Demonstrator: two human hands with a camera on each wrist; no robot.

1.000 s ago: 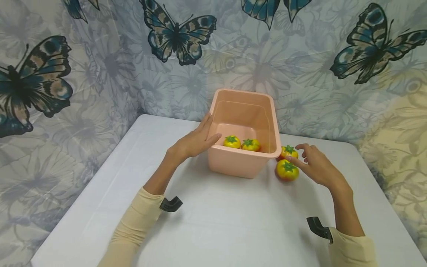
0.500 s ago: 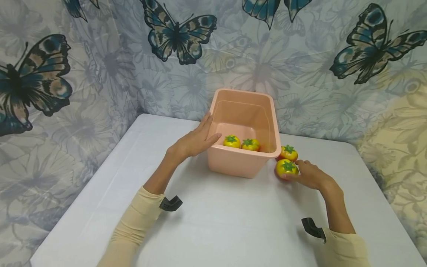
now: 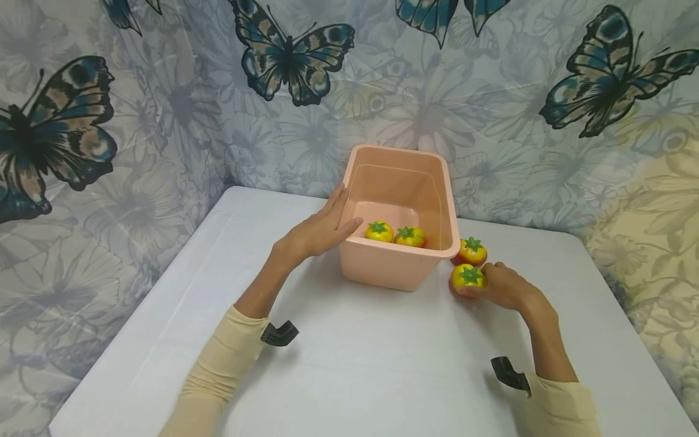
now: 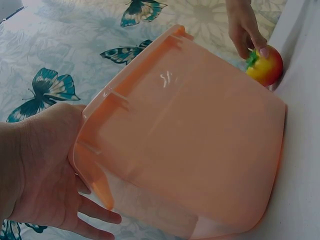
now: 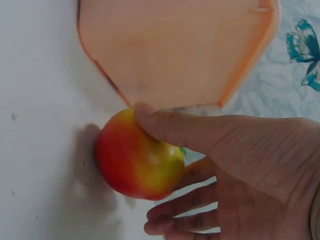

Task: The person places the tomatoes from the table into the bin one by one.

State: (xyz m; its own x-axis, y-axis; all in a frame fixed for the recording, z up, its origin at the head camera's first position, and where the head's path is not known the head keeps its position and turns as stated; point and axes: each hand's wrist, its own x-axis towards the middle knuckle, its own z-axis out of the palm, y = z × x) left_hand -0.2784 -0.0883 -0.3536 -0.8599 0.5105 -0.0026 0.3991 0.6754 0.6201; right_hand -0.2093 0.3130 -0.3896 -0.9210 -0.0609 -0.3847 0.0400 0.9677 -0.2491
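Observation:
My left hand rests against the left rim of a peach plastic bin, its fingers straight and spread along the side. The thumb lies over the rim at the near corner. Just right of the bin, my right hand pinches a yellow-red tomato with a green leafy top, thumb on the near side and fingers behind. That tomato appears to stay at table level. A second tomato sits right behind it. Inside the bin lie two more, a left tomato and a right tomato.
The white table runs back to a wall covering printed with flowers and butterflies. The bin stands near the table's back edge. A black wrist device sits at each sleeve, the left device and the right device.
My right hand has come down and toward me from above the rear tomato onto the front one, which has shifted slightly. The left hand and bin have stayed in place.

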